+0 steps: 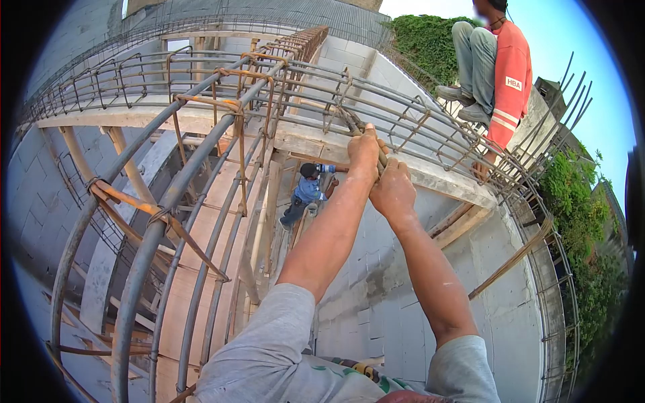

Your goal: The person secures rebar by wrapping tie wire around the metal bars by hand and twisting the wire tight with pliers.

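Observation:
My left hand (365, 154) is wrapped round a dark metal bar (383, 159), close to its upper end. Just below it, my right hand (393, 191) grips the same bar. The bar's far end meets the horizontal rebar (316, 106) of a beam cage, among bent stirrups (338, 101); how it engages there is too small to make out. Beneath that cage runs a timber formwork board (312, 140). Left of my arms, thick rebar (185, 178) with rusty stirrups (127, 197) curves down toward me.
A person in a red sweatshirt (512, 74) squats at the upper right, a hand near the cage. Far below stands another person in blue (309, 188). Grey block walls (383, 262) drop beneath me. Plywood formwork (195, 262) lies under the left bars. A rebar bundle (578, 101) sticks up at right.

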Available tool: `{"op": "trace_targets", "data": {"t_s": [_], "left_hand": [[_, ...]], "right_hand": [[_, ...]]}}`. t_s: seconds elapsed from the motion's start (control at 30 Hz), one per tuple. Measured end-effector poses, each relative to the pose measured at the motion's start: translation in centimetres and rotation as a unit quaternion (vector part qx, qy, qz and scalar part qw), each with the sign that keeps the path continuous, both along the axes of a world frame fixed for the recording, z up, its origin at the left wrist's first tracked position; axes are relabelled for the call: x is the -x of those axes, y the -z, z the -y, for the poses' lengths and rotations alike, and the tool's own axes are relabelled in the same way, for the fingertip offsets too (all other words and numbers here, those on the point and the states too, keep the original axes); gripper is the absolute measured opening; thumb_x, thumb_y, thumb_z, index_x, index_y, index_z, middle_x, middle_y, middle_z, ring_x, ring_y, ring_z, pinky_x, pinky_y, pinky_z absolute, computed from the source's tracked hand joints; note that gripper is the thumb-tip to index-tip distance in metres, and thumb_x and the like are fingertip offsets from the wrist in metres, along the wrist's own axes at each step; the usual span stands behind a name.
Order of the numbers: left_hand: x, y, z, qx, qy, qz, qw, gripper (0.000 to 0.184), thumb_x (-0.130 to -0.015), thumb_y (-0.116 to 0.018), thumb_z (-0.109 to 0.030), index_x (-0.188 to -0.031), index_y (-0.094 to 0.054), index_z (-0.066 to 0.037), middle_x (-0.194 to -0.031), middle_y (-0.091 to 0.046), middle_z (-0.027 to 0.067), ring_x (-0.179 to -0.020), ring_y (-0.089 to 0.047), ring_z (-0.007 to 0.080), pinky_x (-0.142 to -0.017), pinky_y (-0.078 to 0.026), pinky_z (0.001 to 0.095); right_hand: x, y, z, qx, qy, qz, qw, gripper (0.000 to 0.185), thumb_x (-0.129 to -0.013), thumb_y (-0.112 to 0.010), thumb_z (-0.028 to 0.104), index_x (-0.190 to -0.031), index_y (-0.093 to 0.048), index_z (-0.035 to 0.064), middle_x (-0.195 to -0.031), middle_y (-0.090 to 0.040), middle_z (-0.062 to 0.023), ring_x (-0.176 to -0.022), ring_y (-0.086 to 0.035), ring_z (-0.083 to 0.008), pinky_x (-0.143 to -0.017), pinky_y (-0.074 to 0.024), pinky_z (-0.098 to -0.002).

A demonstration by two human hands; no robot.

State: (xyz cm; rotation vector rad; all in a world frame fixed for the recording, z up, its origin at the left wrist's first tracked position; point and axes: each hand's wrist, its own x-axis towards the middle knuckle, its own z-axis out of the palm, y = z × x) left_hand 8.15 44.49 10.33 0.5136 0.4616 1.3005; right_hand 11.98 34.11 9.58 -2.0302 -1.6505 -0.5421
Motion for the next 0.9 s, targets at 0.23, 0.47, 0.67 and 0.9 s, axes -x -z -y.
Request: {"op": "trace_targets", "data": {"t_s": [0.23, 0.47, 0.67, 0.9], "left_hand": [[3.5, 1.5, 1.2, -0.082, 0.079, -0.089, 0.989, 0.051, -0.084, -0.058, -0.062, -0.090, -0.057, -0.012, -0.081, -0.058, 0.0026, -0.076, -0.058, 0.0184, -0.063, -0.045, 0.0367], [3.3, 0.9, -0.1, -0.098, 0.161, 0.144, 0.971, 0.035, -0.090, -0.063, -0.035, -0.110, -0.057, -0.007, -0.091, -0.062, 0.0046, -0.089, -0.062, 0.0215, -0.084, -0.054, 0.0426], [1.4, 1.7, -0.9, -0.067, 0.092, 0.098, 0.989, 0.021, -0.093, -0.059, -0.023, -0.103, -0.057, -0.004, -0.079, -0.061, 0.0061, -0.068, -0.063, 0.0189, -0.065, -0.057, 0.0346], [-0.4, -0.2, -1.1, -0.028, -0.034, -0.024, 0.999, 0.021, -0.091, -0.061, -0.022, -0.086, -0.055, -0.002, -0.070, -0.059, 0.0083, -0.060, -0.059, 0.0194, -0.053, -0.047, 0.0347]], "right_hand": [[-3.6, -4.0, -1.0, 0.252, -0.179, -0.606, 0.733, 0.030, -0.094, -0.051, 0.030, -0.090, -0.060, 0.0018, -0.060, -0.054, -0.0055, -0.036, -0.040, -0.0125, -0.034, -0.0339, -0.0275], [-2.9, -3.1, -0.7, 0.223, -0.219, -0.725, 0.614, 0.030, -0.095, -0.053, 0.032, -0.095, -0.057, 0.0017, -0.062, -0.055, -0.0066, -0.033, -0.033, -0.0073, -0.029, -0.0243, -0.0231], [-2.9, -1.1, -0.1, 0.045, -0.151, -0.152, 0.976, 0.043, -0.085, -0.063, 0.033, -0.103, -0.050, -0.0030, -0.080, -0.061, -0.0153, -0.070, -0.064, -0.0267, -0.065, -0.0541, -0.0384], [0.1, -0.4, -1.9, -0.024, 0.019, 0.001, 1.000, 0.038, -0.080, -0.061, 0.019, -0.106, -0.050, -0.0060, -0.096, -0.059, -0.0207, -0.095, -0.060, -0.0425, -0.082, -0.0517, -0.0475]]}}
